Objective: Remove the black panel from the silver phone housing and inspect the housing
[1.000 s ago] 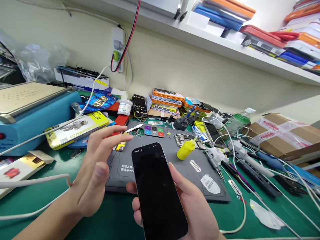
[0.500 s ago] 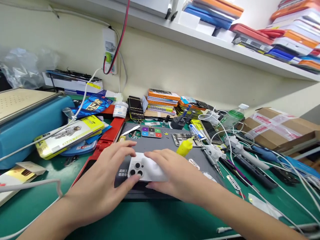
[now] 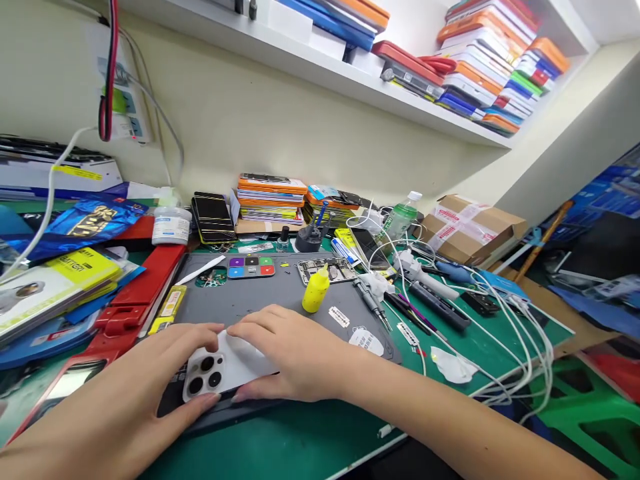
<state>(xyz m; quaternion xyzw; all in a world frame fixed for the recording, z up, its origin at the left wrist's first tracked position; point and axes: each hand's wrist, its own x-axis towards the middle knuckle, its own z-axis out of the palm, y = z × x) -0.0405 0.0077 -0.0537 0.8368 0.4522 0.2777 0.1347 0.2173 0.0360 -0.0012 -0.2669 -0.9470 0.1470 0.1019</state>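
Note:
A white smartphone (image 3: 240, 365) lies back up on the dark grey work mat (image 3: 260, 291), near its front edge, with three black camera lenses at its left end. My left hand (image 3: 150, 380) closes around that camera end, thumb on the near edge and fingers on the far edge. Around the other end, my right hand (image 3: 305, 357) is closed in the same way and hides part of the phone's back. A small yellow dropper bottle (image 3: 317, 293) stands just beyond my right hand. Farther back on the mat rests an opened phone with bare inner parts (image 3: 327, 270).
Razor blades (image 3: 339, 317), a precision screwdriver (image 3: 371, 303) and white cables (image 3: 505, 380) lie to the right. On the left are a red clamp-like tool (image 3: 133, 300) and a battery box (image 3: 65, 287). Stacked boxes (image 3: 271, 200) stand behind, below a shelf (image 3: 320, 73).
The view has swung to the right, so the phone and hands appear farther left and lower. Both hands keep their hold on the phone.

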